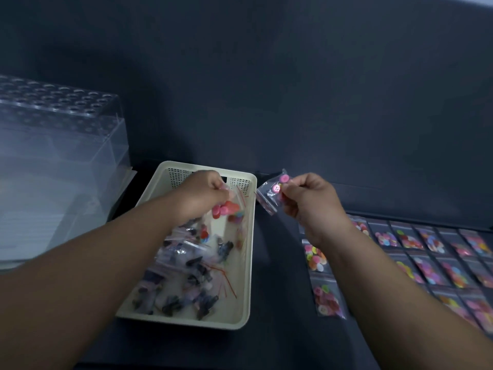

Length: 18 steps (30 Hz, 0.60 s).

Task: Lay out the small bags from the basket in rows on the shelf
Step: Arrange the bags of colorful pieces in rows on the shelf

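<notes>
- Clear plastic with pink buttons inside: a small bag (269, 194) hung pinched by one edge in the right hand (309, 201), in the air just right of the basket and above the dark shelf (280, 263).
- A second bag (226, 209) of pink and red buttons was gripped in the curled fingers of the left hand (202, 196), over the far end of the cream basket (248, 263).
- The basket held a loose heap of bags (184, 273), many with dark contents.
- Rows of bags (426, 252) lay flat and edge to edge on the shelf at the right, partly hidden under the right forearm.
- Likely risk: the forearm, hanging low over the rows, could brush them and push them out of line.
- Likely risk: the light pinch on slippery film could let the small bag drop crooked or onto a neighbour.
- Likely risk: the left hand's bag could drag tangled bags out over the basket's rim.
- A clear plastic box (61, 161) stood left of the basket.
</notes>
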Each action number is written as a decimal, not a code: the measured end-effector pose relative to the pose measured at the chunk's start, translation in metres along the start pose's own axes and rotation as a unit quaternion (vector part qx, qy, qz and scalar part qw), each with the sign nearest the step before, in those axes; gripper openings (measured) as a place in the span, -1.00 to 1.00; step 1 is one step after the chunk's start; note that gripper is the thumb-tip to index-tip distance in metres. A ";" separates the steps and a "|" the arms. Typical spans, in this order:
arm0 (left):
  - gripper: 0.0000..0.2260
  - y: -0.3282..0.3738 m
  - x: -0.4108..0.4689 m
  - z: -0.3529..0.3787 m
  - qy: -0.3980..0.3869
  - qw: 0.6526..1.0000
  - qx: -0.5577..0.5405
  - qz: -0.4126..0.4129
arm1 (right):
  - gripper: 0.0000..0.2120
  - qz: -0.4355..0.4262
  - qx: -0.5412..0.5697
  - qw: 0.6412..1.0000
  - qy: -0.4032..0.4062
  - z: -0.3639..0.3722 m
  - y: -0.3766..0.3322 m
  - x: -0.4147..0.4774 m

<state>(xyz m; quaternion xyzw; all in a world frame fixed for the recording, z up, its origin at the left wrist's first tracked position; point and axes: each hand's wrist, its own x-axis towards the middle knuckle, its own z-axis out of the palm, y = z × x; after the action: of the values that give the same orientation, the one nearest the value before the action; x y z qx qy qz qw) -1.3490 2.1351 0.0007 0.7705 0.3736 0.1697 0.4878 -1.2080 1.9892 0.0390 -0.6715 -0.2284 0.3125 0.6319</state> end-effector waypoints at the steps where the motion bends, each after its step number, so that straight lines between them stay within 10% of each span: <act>1: -0.90 0.006 -0.004 -0.004 0.003 0.999 -0.041 -0.005 | -0.79 0.003 0.015 1.000 -0.010 0.001 -0.001 -0.001; 13: -0.57 0.078 -0.051 0.023 0.072 0.992 -0.108 0.007 | -0.81 0.048 0.130 0.981 -0.133 -0.035 -0.015 -0.015; 18: -0.85 0.109 -0.063 0.077 0.040 0.985 -0.165 -0.016 | -0.85 0.042 0.068 0.989 -0.127 -0.087 -0.016 -0.020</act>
<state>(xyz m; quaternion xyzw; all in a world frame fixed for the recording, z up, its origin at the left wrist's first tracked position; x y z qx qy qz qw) -1.2977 2.0138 0.0672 0.6660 0.3720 0.2522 0.5953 -1.1592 1.9154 0.0580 -0.5910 -0.2572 0.4361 0.6280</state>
